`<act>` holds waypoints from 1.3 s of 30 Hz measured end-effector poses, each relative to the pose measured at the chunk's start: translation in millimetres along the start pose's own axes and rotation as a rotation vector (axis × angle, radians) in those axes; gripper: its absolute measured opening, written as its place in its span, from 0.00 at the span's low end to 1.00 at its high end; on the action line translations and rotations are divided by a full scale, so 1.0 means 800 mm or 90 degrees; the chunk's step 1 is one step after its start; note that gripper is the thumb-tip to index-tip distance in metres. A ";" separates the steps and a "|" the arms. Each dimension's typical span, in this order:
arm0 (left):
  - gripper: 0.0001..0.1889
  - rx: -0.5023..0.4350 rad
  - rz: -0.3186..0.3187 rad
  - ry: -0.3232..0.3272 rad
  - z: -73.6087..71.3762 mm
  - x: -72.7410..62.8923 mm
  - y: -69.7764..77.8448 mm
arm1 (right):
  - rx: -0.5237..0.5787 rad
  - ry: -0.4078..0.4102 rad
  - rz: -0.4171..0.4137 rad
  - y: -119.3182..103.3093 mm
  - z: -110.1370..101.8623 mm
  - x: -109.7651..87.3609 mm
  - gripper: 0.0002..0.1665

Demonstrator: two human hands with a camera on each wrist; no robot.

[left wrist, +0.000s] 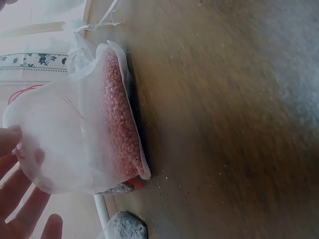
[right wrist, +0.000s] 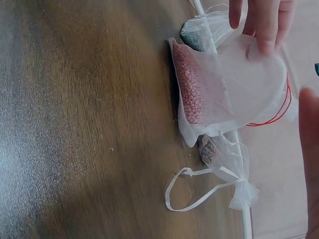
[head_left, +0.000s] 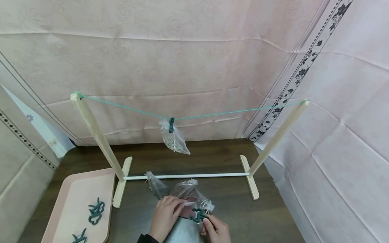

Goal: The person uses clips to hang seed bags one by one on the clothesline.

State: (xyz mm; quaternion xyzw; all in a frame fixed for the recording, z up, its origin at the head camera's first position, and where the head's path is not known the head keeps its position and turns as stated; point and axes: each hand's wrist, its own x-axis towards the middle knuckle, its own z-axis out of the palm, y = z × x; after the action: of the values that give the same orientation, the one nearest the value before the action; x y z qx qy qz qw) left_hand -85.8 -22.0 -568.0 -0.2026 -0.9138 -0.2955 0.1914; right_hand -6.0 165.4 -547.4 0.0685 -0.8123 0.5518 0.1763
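My left hand (head_left: 166,214) pinches the upper edge of a white mesh bag (left wrist: 55,129) between thumb and fingers. Pink-red grains (right wrist: 192,87) fill its lower end, which stands on the table, and a red drawstring (right wrist: 274,117) loops at its top. To the right, my right hand (head_left: 216,229) holds a dark green clip (head_left: 199,215) near the bag's top; only the thumb and a sliver of the clip show in the right wrist view. Behind the held bag lie a bag with grey contents (head_left: 158,187) and a drawstring bag with brown contents (right wrist: 208,149).
A wooden stand with two posts (head_left: 103,141) carries a green cord (head_left: 225,114). From it hangs a bag of pale grains (head_left: 175,140) under a dark clip (head_left: 171,125). A white rod (head_left: 206,175) joins the feet. Left stands a pink tray (head_left: 76,199) with green clips (head_left: 96,212).
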 end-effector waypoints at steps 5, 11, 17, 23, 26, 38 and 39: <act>0.07 0.000 0.003 -0.004 -0.004 0.003 0.001 | -0.003 0.001 -0.025 -0.002 0.000 0.001 0.08; 0.09 -0.001 -0.007 -0.012 -0.008 0.005 0.000 | 0.000 0.009 -0.006 0.014 0.004 -0.002 0.10; 0.07 -0.016 -0.048 -0.046 -0.012 0.005 -0.002 | 0.021 0.015 -0.010 -0.014 0.000 0.004 0.13; 0.05 -0.019 -0.065 -0.054 -0.019 0.007 0.001 | 0.054 0.023 -0.020 -0.017 -0.004 0.011 0.11; 0.05 -0.022 -0.059 -0.038 -0.027 0.011 0.005 | 0.041 0.018 -0.036 -0.002 -0.008 0.016 0.10; 0.07 -0.085 0.047 0.087 -0.046 0.029 0.014 | -0.043 0.034 -0.180 -0.018 -0.034 0.058 0.12; 0.06 -0.090 0.051 0.097 -0.051 0.033 0.016 | -0.055 0.030 -0.194 -0.022 -0.036 0.062 0.13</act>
State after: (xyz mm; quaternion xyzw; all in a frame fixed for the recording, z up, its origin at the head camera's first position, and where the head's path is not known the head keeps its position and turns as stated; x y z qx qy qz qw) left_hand -92.3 -31.0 -519.4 -0.2293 -0.8646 -0.3658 0.2572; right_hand -40.8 189.8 -504.5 0.1702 -0.8110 0.4846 0.2800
